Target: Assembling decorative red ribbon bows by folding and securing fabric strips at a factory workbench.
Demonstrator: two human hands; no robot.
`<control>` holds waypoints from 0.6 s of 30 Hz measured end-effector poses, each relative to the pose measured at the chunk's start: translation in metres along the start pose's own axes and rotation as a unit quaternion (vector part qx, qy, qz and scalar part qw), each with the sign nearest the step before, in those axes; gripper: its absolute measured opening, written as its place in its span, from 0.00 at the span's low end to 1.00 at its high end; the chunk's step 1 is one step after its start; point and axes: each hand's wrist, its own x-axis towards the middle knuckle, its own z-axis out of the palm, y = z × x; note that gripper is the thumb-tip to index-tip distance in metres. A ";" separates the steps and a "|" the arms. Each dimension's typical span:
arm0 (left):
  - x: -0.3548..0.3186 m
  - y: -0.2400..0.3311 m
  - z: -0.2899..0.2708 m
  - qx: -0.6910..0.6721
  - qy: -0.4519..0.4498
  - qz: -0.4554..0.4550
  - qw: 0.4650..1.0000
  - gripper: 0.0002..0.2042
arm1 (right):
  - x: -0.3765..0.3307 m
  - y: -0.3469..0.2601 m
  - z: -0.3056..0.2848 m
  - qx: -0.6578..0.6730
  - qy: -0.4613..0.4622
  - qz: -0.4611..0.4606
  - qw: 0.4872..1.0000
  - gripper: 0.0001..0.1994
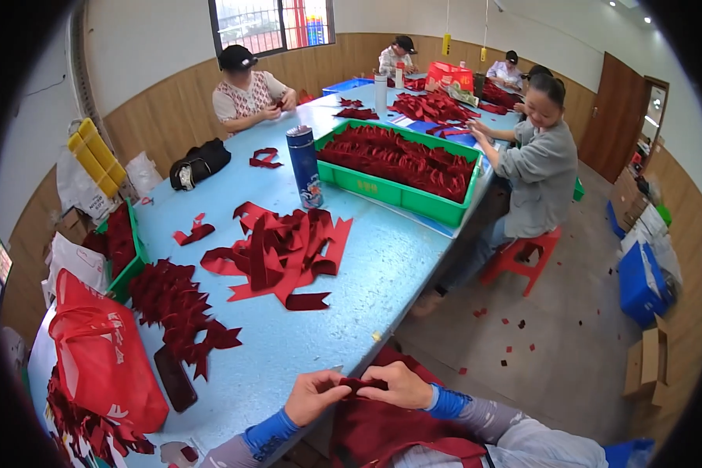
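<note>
Across our light blue desk (390, 273), a heap of red ribbons (277, 253) lies before a filled green crate (382, 187). At the near edge, our left hand (313, 396) and right hand (398, 387) both pinch a dark red strip (356, 384).

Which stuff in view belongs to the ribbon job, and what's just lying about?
Likely the job:
- dark red ribbon piece, in left hand and right hand
- loose ribbon strips
- dark ribbon pile
- green tray of ribbon pieces

Likely just lying about:
- blue flask
- phone
- red bag, contents hidden
</note>
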 end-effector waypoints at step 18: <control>0.001 -0.005 -0.007 0.107 -0.010 0.005 0.994 0.06 | -0.003 0.003 0.003 0.015 0.000 0.004 1.000 0.10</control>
